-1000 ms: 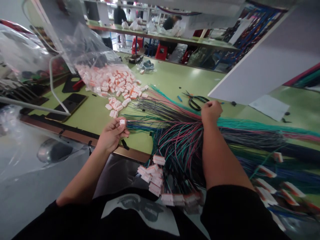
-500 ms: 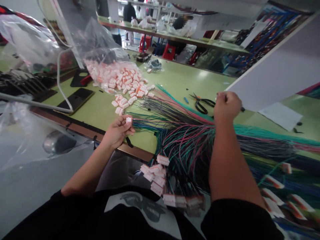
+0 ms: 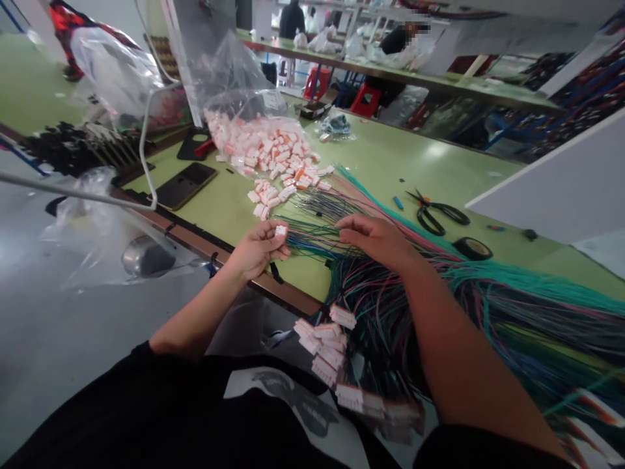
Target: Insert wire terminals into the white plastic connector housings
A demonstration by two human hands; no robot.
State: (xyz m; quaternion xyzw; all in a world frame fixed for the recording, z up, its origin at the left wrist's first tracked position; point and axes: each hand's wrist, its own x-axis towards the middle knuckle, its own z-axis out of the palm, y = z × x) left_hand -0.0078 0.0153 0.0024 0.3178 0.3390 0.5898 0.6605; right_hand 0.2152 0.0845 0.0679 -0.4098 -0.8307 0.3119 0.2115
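Observation:
My left hand (image 3: pixel 261 249) pinches a small white connector housing (image 3: pixel 281 230) between thumb and fingers, near the table's front edge. Thin green, blue and pink wires (image 3: pixel 312 240) run rightward from beside it. My right hand (image 3: pixel 374 240) hovers over these wires, thumb and forefinger slightly apart, with no object visible between them; its other fingers are partly hidden. A large wire bundle (image 3: pixel 493 277) passes under my right forearm. Finished-looking white and orange connectors (image 3: pixel 329 352) hang on wires below the table edge.
A plastic bag spills loose white-orange connectors (image 3: pixel 280 153) at the back left. A phone (image 3: pixel 183 185) lies left of them. Black-handled scissors (image 3: pixel 434 212) and a black tape roll (image 3: pixel 472 248) lie to the right. A white metal rod (image 3: pixel 145 143) crosses the left side. Other people sit at a far bench.
My right hand has come down and left from beside the scissors to the wires near my left hand, its fist loosened. My left hand keeps the connector. The view has shifted.

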